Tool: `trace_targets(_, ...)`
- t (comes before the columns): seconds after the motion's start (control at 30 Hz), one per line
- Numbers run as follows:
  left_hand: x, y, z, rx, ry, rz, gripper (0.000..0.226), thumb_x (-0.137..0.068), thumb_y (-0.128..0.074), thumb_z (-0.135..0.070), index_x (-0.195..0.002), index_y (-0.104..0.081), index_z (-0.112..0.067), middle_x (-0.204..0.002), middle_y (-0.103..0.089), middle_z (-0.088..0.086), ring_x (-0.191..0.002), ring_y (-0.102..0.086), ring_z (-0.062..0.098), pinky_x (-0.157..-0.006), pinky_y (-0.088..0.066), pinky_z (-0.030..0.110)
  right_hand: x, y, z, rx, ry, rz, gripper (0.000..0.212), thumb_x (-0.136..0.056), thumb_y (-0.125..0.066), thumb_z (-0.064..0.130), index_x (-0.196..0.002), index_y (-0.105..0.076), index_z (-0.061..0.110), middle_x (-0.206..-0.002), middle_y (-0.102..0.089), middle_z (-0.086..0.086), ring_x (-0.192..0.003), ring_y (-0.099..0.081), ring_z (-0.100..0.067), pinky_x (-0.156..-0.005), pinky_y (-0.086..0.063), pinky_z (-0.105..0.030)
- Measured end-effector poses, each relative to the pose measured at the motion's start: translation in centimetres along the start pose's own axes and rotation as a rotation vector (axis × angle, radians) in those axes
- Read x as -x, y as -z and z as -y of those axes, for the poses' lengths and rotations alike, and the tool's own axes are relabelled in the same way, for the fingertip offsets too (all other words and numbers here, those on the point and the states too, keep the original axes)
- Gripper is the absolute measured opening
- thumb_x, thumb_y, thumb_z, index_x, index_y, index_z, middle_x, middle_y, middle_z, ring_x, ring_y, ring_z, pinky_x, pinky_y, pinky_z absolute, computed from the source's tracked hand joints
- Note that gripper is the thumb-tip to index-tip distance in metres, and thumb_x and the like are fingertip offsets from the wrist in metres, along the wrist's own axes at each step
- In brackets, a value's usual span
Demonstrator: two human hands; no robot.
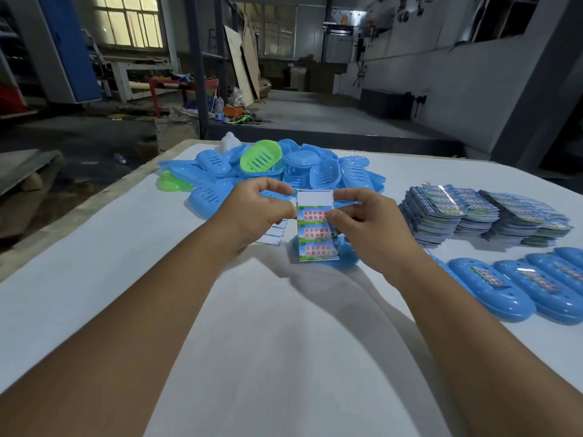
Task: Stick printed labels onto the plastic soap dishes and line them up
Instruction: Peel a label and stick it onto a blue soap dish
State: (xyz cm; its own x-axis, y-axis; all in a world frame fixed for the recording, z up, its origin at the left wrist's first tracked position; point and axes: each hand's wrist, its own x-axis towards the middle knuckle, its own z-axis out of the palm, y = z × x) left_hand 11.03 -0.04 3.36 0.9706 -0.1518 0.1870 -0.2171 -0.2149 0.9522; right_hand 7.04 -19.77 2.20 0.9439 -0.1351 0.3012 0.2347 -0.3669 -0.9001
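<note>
1. Label sheet (316,230), a glossy strip held upright at the centre of the frame: three printed labels remain on it, each with red characters over a green and blue picture, and the top panel is bare white backing.
2. Left hand (257,212) pinches the strip's left edge between thumb and curled fingers.
3. Right hand (367,227) pinches the right edge, its thumb pressed at the corner of the topmost label.
4. One blue soap dish (348,257) lies on the table directly behind the strip, mostly hidden by it and the right hand.
5. Heap of unlabelled dishes (277,171) sits above centre: smooth oval plastic shells with slotted bottoms, mostly blue, two of them green; the blue ones are too jumbled to count.
6. Row of labelled dishes (517,291) runs along the lower right, overlapping one another, at least four blue ones in view, each with a label on its domed back.
7. Stacks of label sheets (479,212) stand at the right, shiny and fanned, in about three piles.
8. Used backing strip (274,236), white, lies flat under the left hand.
9. White table (94,279) has a matte surface.
</note>
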Motion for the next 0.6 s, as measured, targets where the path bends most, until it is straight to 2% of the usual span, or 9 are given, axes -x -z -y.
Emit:
trace_targets(0.1, 0.1, 0.0, 0.0, -0.017, -0.015, 0.016, 0.029, -0.076, -0.08, -0.009, -0.098, -0.066, -0.023, -0.054, -0.064, -0.011, -0.048, -0.053, 0.0, -0.06, -0.042, 0.025, 0.0, 0.0, -0.1, 0.004, -0.011, 0.0, 0.022, -0.095, -0.07, 0.021, -0.114, -0.062, 0.027, -0.079, -0.077, 0.01, -0.073, -0.071, 0.003, -0.051, -0.046, -0.011)
trace_targets(0.17, 0.3, 0.0, -0.1, -0.015, -0.031, 0.025, 0.031, -0.076, -0.08, -0.01, -0.098, -0.065, -0.023, -0.059, -0.069, -0.009, -0.05, -0.055, -0.001, -0.06, -0.043, 0.024, 0.0, -0.1, -0.2, 0.052, 0.003, -0.033, 0.022, -0.092, -0.073, 0.024, -0.112, -0.063, 0.027, -0.079, -0.076, 0.008, -0.07, -0.069, 0.003, -0.055, -0.048, -0.016)
trace_targets(0.23, 0.4, -0.1, -0.2, -0.004, -0.053, 0.04, 0.032, -0.077, -0.081, -0.011, -0.099, -0.062, -0.024, -0.067, -0.074, -0.005, -0.056, -0.06, 0.0, -0.063, -0.046, 0.024, 0.0, -0.2, -0.5, 0.171, 0.051, -0.096, 0.019, -0.087, -0.078, 0.03, -0.099, -0.063, 0.03, -0.08, -0.071, 0.009, -0.063, -0.063, 0.004, -0.059, -0.046, -0.02)
trace_targets(0.33, 0.5, -0.3, -0.2, -0.016, -0.077, 0.037, 0.033, -0.078, -0.081, -0.014, -0.097, -0.057, -0.026, -0.079, -0.077, -0.003, -0.079, -0.073, 0.014, -0.078, -0.055, 0.037, 0.1, -0.2, -0.6, 0.303, 0.095, -0.183, 0.022, -0.081, -0.081, 0.037, -0.086, -0.062, 0.03, -0.074, -0.062, 0.011, -0.058, -0.055, -0.001, -0.058, -0.043, -0.022)
trace_targets(0.4, 0.7, -0.6, -0.4, -0.058, -0.093, 0.021, 0.033, -0.08, -0.081, -0.017, -0.094, -0.053, -0.028, -0.08, -0.077, -0.006, -0.088, -0.073, 0.025, -0.082, -0.055, 0.044, 0.0, 0.0, -0.5, 0.31, 0.089, -0.231, 0.025, -0.078, -0.082, 0.039, -0.081, -0.06, 0.028, -0.071, -0.061, 0.01, -0.057, -0.054, -0.002, -0.056, -0.044, -0.023)
trace_targets(0.5, 1.1, -1.0, -0.7, -0.078, -0.124, 0.018, 0.032, -0.083, -0.078, -0.018, -0.092, -0.049, -0.029, -0.079, -0.077, -0.009, -0.085, -0.072, 0.027, -0.075, -0.055, 0.045, 0.0, 0.1, -0.2, 0.275, 0.074, -0.174, 0.023, -0.077, -0.083, 0.036, -0.069, -0.065, 0.023, -0.061, -0.067, 0.01, -0.052, -0.056, 0.001, -0.054, -0.044, -0.024)
trace_targets(0.6, 1.4, -1.5, -0.9, -0.085, -0.147, 0.021, 0.032, -0.085, -0.077, -0.015, -0.089, -0.047, -0.028, -0.079, -0.077, -0.009, -0.08, -0.072, 0.021, -0.075, -0.055, 0.04, 0.5, -0.4, 0.1, 0.222, 0.065, -0.084, 0.017, -0.08, -0.08, 0.036, -0.069, -0.073, 0.024, -0.063, -0.072, 0.011, -0.06, -0.068, -0.006, -0.062, -0.059, -0.035)
